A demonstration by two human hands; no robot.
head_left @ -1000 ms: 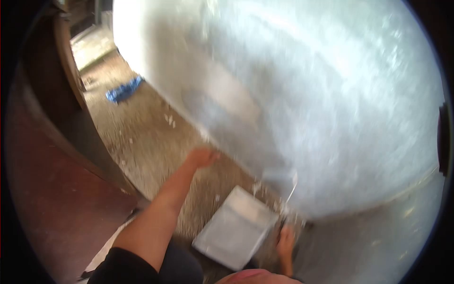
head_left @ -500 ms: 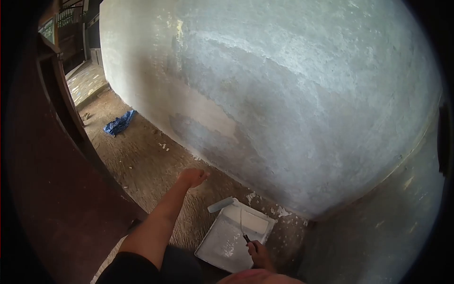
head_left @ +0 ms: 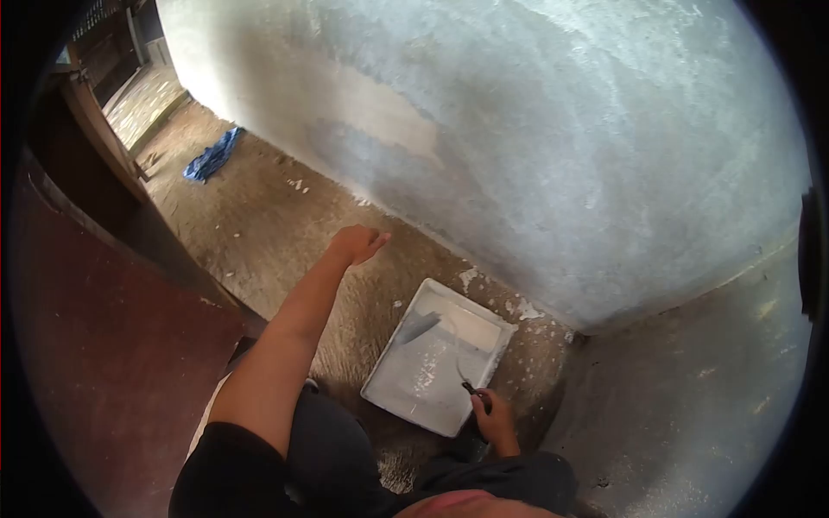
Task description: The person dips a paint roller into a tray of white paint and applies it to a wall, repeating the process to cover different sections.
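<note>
My right hand (head_left: pixel 494 420) is closed around the dark handle of a paint roller (head_left: pixel 422 327). Its grey-white sleeve lies over the far part of a paint tray (head_left: pixel 399 377), with the thin wire frame running back to my fingers. White paint (head_left: pixel 473 329) pools at the tray's far end, and wet streaks mark its sloping floor. My left hand (head_left: pixel 357 244) is held out above the ground, beyond and left of the tray, holding nothing, its fingers partly stretched toward the wall.
A patchy grey-white wall (head_left: pixel 518 173) rises along the far side and meets a darker wall (head_left: pixel 665 397) at right. Dried paint splashes (head_left: pixel 527 309) spot the rough floor (head_left: pixel 259 216). A crumpled blue cloth (head_left: pixel 211 156) lies at far left, past a dark red panel (head_left: pixel 129 345).
The view has tilted down toward the tray. The roller's sleeve has moved from the tray's far left edge to inside the tray. My left hand's fingers look more stretched out.
</note>
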